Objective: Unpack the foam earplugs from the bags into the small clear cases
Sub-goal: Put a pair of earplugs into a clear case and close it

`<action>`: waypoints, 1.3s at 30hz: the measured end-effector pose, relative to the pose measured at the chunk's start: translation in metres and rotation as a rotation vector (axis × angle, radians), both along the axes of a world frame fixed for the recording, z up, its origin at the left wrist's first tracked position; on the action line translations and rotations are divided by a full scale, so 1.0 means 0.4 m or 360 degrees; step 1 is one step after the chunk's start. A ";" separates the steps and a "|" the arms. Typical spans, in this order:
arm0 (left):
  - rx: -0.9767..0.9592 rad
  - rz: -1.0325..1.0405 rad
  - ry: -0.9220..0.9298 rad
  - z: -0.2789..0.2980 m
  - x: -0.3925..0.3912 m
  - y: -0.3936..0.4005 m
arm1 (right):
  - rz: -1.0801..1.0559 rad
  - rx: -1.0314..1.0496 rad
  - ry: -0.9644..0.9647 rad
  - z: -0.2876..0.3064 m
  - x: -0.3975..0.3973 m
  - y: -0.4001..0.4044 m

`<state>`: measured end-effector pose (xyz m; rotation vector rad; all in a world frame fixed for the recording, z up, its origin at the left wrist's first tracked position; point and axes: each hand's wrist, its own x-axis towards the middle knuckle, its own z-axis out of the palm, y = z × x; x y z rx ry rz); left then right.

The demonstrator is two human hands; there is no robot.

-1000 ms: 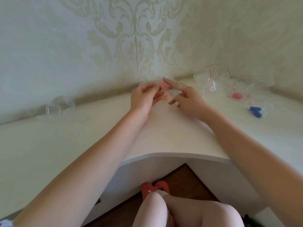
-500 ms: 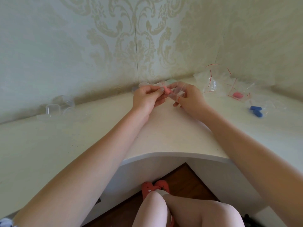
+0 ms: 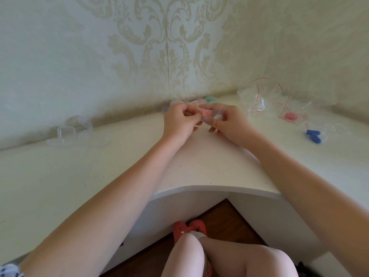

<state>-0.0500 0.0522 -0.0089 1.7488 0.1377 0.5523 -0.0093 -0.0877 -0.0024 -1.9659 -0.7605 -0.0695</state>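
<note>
Cream desk wraps into the corner of a damask-papered wall, with a notch cut in its near edge. Down in that notch you can see bare knees and red clogs on a dark wood floor.

Both forearms reach over the near edge toward the back corner, and the hands meet just short of it. Left hand has its fingers curled in, pinching a pink earplug right where the two hands come together. Right hand has its fingers clamped on a small clear bag with a red zip strip; the earplug sits at the bag's mouth, can't tell if it's fully out.

Over by the desk's left back edge there's a cluster of clear cases, at least one with its lid open. Toward the right edge, two blue earplugs lie close together, seemingly inside a clear bag, hard to be sure. A bit further back, a pink earplug in a bag, and beside that a pile of crumpled bags.

Right behind the hands, against the wall, more cases, one holding something green.
</note>
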 end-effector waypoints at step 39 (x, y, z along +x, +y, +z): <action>-0.0737 0.0069 0.0098 0.017 0.022 0.003 | -0.0096 0.0163 0.0128 0.020 0.004 -0.012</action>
